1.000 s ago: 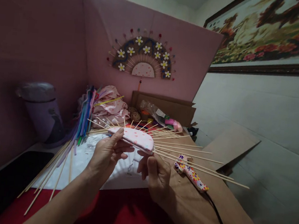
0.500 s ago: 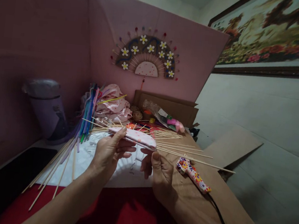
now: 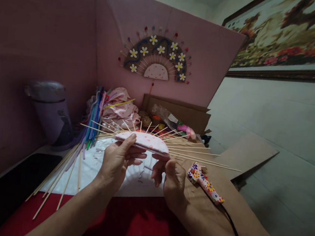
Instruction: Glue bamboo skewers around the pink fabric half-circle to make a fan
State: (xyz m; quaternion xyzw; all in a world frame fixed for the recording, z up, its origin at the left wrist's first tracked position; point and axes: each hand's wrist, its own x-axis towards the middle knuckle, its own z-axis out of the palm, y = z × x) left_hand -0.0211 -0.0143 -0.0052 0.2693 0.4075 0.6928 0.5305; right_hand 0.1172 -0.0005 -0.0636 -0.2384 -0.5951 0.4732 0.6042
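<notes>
I hold a pink half-round piece (image 3: 147, 141) with red dots, and thin bamboo skewers (image 3: 198, 158) fan out from its edge. My left hand (image 3: 116, 160) pinches its left end, thumb on top. My right hand (image 3: 170, 175) grips it from below at the right end, fingers curled. The piece lies almost flat above a white sheet (image 3: 96, 164) on the table.
A glue gun (image 3: 205, 183) covered in coloured dots lies on brown cardboard (image 3: 232, 212) at right, its black cord trailing toward me. Loose skewers (image 3: 55, 182), coloured straws (image 3: 94, 115), pink cloth (image 3: 120, 108) and a purple jar (image 3: 51, 112) crowd the left. A finished flowered fan (image 3: 156, 58) hangs on the pink board.
The piece has tilted from edge-on to nearly flat, so its skewers now spread upward and outward. Both hands kept their grip and shifted slightly right.
</notes>
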